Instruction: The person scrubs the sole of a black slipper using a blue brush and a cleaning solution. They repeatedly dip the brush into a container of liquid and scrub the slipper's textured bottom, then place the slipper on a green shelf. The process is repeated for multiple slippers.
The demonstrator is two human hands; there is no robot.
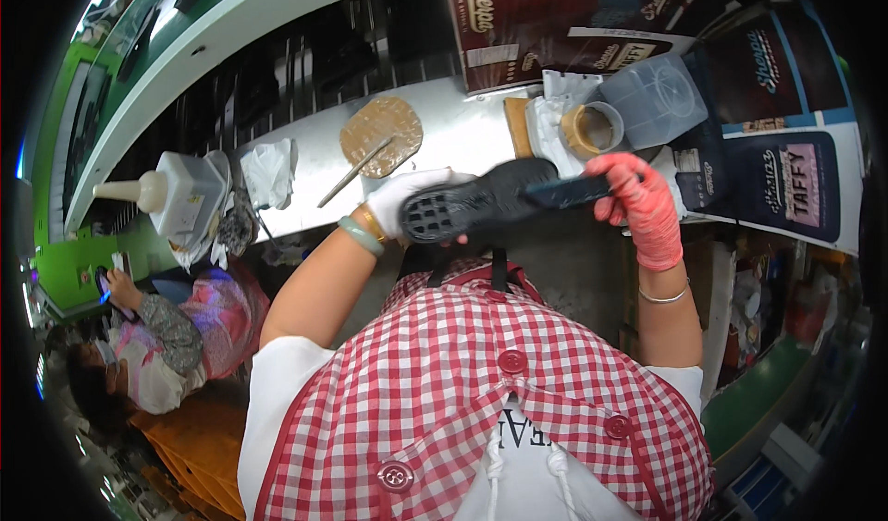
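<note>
A black shoe sole [476,202] lies across in front of me, its hollow grid heel part toward the left. My left hand [398,196], in a white glove, is closed around the heel end, with most of the fingers hidden behind it. My right hand [642,208], in a pinkish-red glove, pinches a dark, narrow brush-like tool [569,191]. That tool extends left over the toe half of the sole and seems to touch it; its working end cannot be made out.
A metal work surface [462,119] bears a tan disc [381,135] with a thin stick [356,171] on it. At right stand a cup of brownish stuff [592,130] and a clear plastic tub [655,100]. At left is a white nozzle bottle [176,193]; beyond it sits another person [199,327].
</note>
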